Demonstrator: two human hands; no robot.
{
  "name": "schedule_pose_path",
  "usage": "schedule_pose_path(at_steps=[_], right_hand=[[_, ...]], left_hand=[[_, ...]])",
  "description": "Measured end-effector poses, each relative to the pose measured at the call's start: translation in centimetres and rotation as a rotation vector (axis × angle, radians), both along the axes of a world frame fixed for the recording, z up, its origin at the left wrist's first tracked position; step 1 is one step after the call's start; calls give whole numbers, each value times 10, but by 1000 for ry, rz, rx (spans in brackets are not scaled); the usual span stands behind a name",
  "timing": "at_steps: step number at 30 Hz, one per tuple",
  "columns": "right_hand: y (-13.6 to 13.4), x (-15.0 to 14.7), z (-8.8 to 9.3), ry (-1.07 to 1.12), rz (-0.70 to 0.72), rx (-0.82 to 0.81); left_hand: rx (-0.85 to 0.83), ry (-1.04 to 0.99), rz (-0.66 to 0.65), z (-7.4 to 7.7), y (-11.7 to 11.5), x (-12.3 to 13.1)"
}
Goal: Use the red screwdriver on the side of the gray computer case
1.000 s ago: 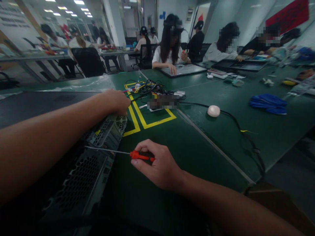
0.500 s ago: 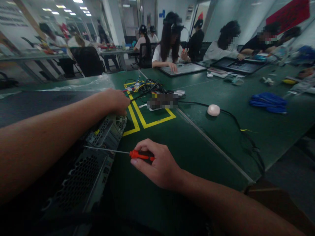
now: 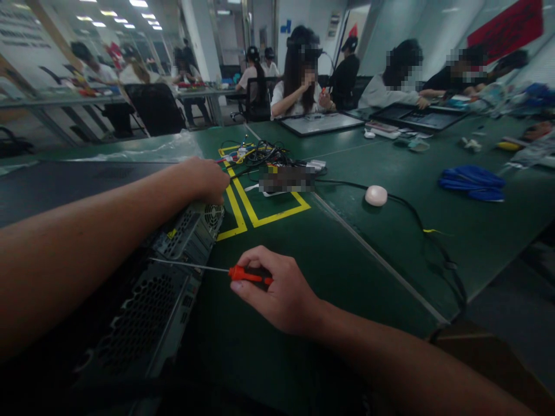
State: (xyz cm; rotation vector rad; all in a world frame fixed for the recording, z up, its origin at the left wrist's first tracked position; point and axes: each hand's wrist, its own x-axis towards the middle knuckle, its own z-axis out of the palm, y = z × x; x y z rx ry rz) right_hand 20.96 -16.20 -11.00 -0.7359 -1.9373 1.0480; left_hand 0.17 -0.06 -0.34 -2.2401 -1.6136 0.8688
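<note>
My right hand (image 3: 281, 289) is closed around the red and black handle of a screwdriver (image 3: 251, 276). The long metal shaft points left across the vented metal panel of a computer case (image 3: 139, 315), and its tip reaches a dark part of the case. Whether the tip sits in a screw cannot be made out. At the far corner of the case, beside a round fan grille (image 3: 213, 214), my left hand (image 3: 208, 179) has its fingers curled over the edge. Part of those fingers is hidden. My left forearm crosses above the case.
Beyond the case, a tangle of cables (image 3: 269, 153) lies near yellow tape marks (image 3: 281, 218) on the green table (image 3: 347, 323). A pale rounded object (image 3: 376, 195), a black cable (image 3: 407, 205) and blue cloth (image 3: 472, 182) lie rightward. Co-workers sit across the table.
Both my hands and the screwdriver stay almost where they were. Across the table, a co-worker has lifted one hand from a flat panel up towards the head.
</note>
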Motion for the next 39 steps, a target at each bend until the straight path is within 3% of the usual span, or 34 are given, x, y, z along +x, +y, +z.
schedule_pose_path(at_steps=[14, 39], right_hand=[[1, 1, 1, -22, 5, -4], [0, 0, 0, -5, -29, 42]], left_hand=[[30, -15, -8, -6, 7, -5], [-10, 1, 19, 0, 1, -1]])
